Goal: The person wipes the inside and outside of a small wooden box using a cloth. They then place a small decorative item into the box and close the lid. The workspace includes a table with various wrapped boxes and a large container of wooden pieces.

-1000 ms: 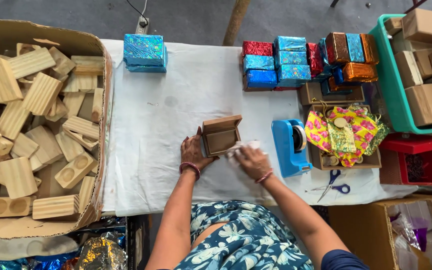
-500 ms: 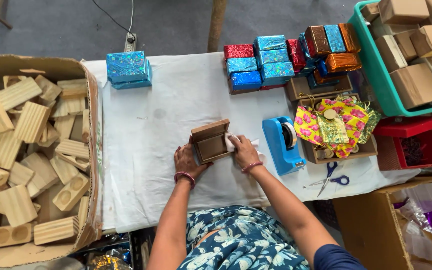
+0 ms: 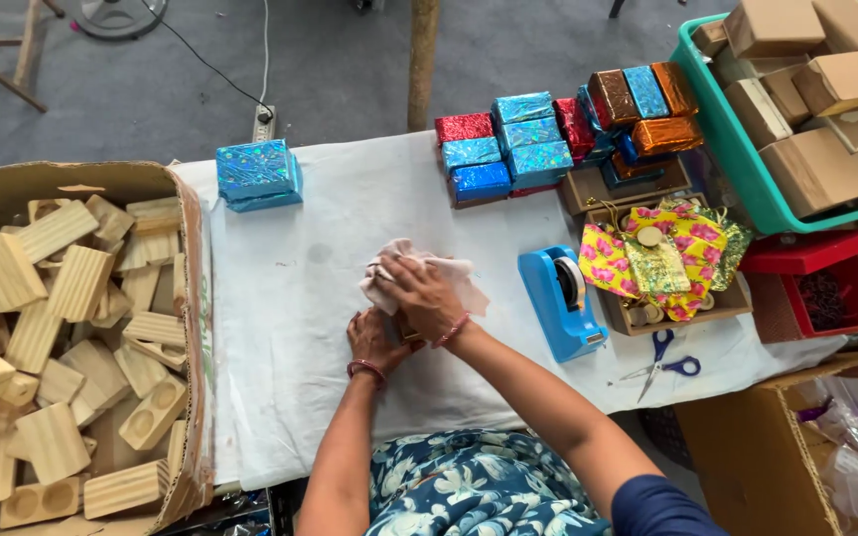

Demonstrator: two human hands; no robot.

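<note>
We see a pale pink cloth (image 3: 419,270) near the middle of the tabletop (image 3: 300,288), which has a white sheet over it. The cloth is soft and crumpled, and it lies over something small that we can hardly see. Only a tiny brown bit (image 3: 405,333) peeks out between the two hands, so we cannot tell what it is.

The right hand (image 3: 427,296) lies on top of the cloth. Its fingers are bent and pressed down on the cloth, not in a tight fist. The left hand (image 3: 374,339) is just under it, closer to the near edge. Its fingers curl around the hidden thing from below. Both wrists have a red bangle.

A blue tape dispenser (image 3: 560,303) stands just to the right of the hands. Blue-handled scissors (image 3: 659,365) lie near the right front edge. A shiny blue wrapped box (image 3: 256,174) sits near the far left corner. More shiny wrapped boxes (image 3: 508,144), red, blue and orange, are stacked along the far edge. A big cardboard box of wooden blocks (image 3: 71,328) stands past the left edge. A green crate (image 3: 737,149) with brown boxes is at the far right.
</note>
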